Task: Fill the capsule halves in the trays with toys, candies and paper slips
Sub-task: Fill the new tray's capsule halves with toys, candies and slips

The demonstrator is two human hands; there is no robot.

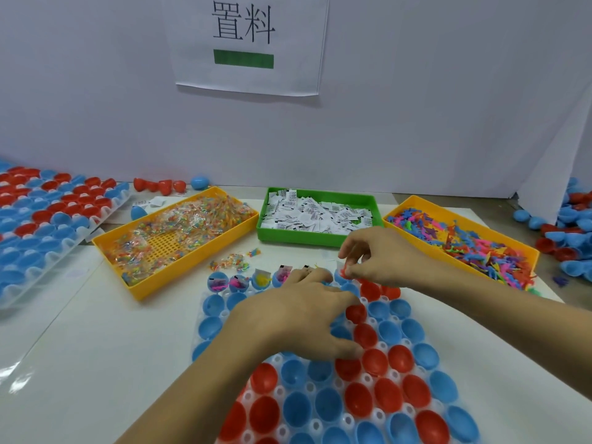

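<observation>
A clear tray (pixel 362 378) of open red and blue capsule halves lies in front of me. Several halves in its far row (pixel 238 282) hold toys and paper slips. My left hand (pixel 298 315) rests palm down on the tray's middle, fingers spread over the halves. My right hand (pixel 374 256) hovers above the far row's right end, its fingertips pinched on a small red piece (pixel 344 271) at a capsule half. A few candy packets (pixel 232 262) lie loose beyond the tray.
A yellow bin of candy packets (pixel 173 238) stands at the far left, a green bin of paper slips (pixel 317 214) in the middle, a yellow bin of small toys (pixel 461 240) on the right. Another capsule tray (pixel 48 216) lies far left. Loose capsule halves (pixel 573 225) pile up at right.
</observation>
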